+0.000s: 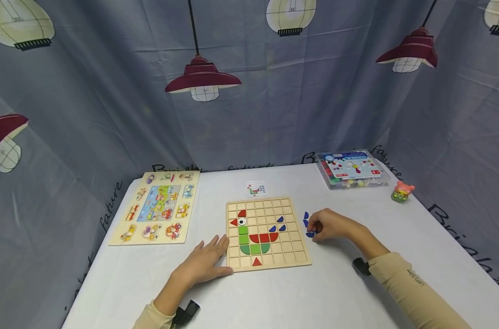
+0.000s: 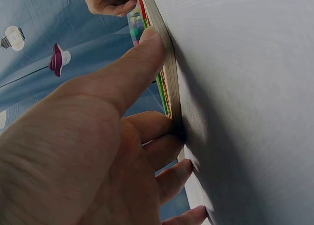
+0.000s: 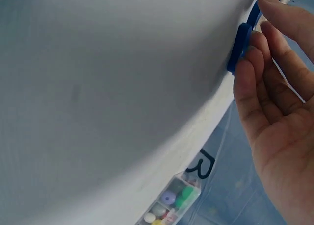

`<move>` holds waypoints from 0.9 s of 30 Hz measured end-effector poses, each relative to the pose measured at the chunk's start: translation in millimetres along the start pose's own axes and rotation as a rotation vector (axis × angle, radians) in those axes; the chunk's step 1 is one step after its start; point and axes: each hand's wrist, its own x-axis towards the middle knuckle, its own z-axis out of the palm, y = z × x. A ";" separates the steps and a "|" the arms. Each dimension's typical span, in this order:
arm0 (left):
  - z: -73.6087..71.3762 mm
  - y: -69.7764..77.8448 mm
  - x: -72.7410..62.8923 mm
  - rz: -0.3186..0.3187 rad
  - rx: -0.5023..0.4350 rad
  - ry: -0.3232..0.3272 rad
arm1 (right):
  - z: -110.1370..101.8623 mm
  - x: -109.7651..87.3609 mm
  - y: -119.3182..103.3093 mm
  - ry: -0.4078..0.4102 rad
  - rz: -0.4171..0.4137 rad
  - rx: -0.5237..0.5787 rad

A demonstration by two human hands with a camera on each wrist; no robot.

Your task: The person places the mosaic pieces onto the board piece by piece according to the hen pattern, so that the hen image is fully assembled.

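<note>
My left hand [image 1: 206, 259] lies at the lower left corner of a wooden grid board [image 1: 290, 249], its thumb along the front edge and fingers at the left side. Coloured pieces on the board make a bird: a white eye piece [image 1: 242, 221], green squares [image 1: 243, 239], a red body [image 1: 264, 238] and small blue pieces [image 1: 280, 219]. Just right of the board, my right hand [image 1: 331, 225] pinches a blue curved piece [image 3: 254, 12] between thumb and fingertips. Another blue piece [image 3: 239, 47] lies under its curled fingers. More blue pieces [image 1: 306, 215] lie beside them.
A small picture card [image 1: 255, 188] lies behind the board. At the left rests a wooden vehicle puzzle [image 1: 126, 235]. A clear box of colourful parts [image 1: 352, 169] and a small pink-and-green figurine [image 1: 402, 191] stand at the back right. Patterned curtain surrounds the white table [image 1: 265, 301].
</note>
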 end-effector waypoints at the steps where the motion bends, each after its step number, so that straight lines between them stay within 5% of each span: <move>1: -0.1 0.1 -0.1 -0.004 0.002 -0.002 | 0.8 0.5 0.5 0.000 0.001 0.001; 27: -0.5 0.8 -1.1 -0.002 0.005 -0.002 | 5.0 7.4 2.0 -0.017 -0.028 -0.004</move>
